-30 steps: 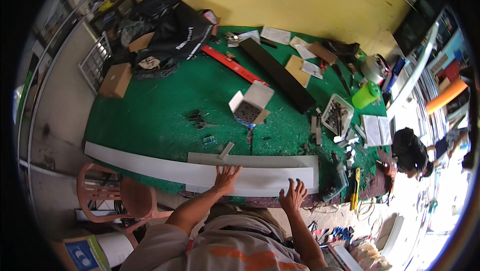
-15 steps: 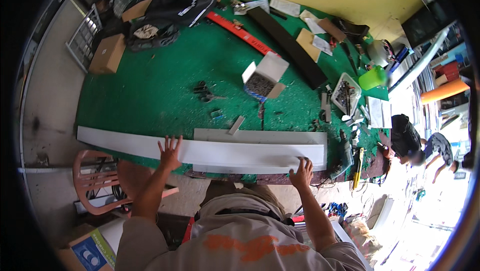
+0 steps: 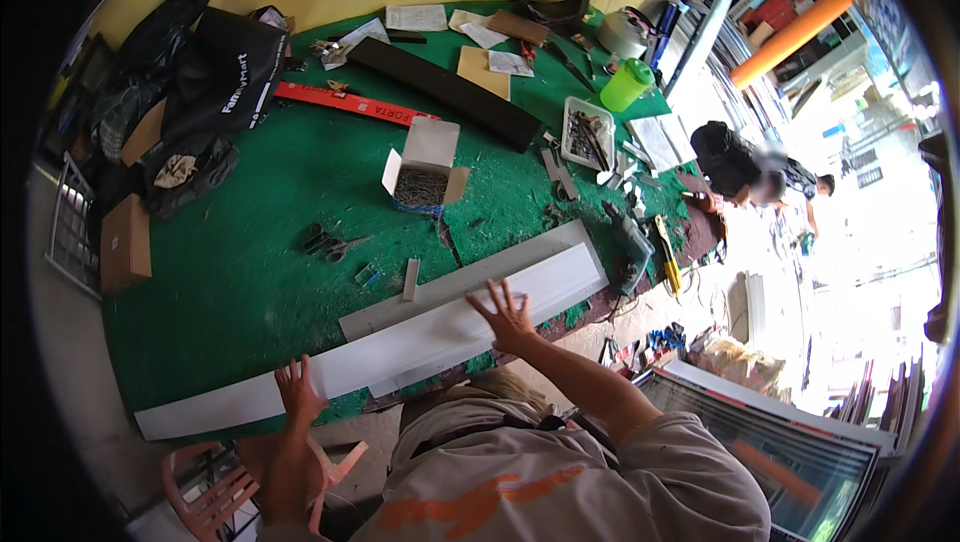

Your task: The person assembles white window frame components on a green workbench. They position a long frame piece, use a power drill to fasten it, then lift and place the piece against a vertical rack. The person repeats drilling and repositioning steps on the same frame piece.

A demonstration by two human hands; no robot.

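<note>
A long white strip (image 3: 400,350) lies along the near edge of the green table, slanting from lower left up to the right. Under it sits a wider pale grey panel (image 3: 375,322), partly covered by the strip. My left hand (image 3: 299,394) rests on the strip left of its middle, fingers spread. Farther right, my right hand (image 3: 506,316) is laid on the strip with its fingers apart. Neither hand grips anything. A small pale offcut (image 3: 411,280) stands out just beyond the panel, near a pair of dark-handled scissors (image 3: 335,245).
An opened carton of screws (image 3: 420,187) stands mid-table, with a red level-like bar (image 3: 350,104) and a dark long bar (image 3: 450,92) behind. To the right are a drill (image 3: 630,250), a yellow-handled tool (image 3: 668,257) and a white tray (image 3: 588,134). A chair (image 3: 215,497) is at lower left.
My view has turned to the right, so the table appears tilted. My right hand has shifted from near the strip's right end inward along it. My left hand stays on the strip.
</note>
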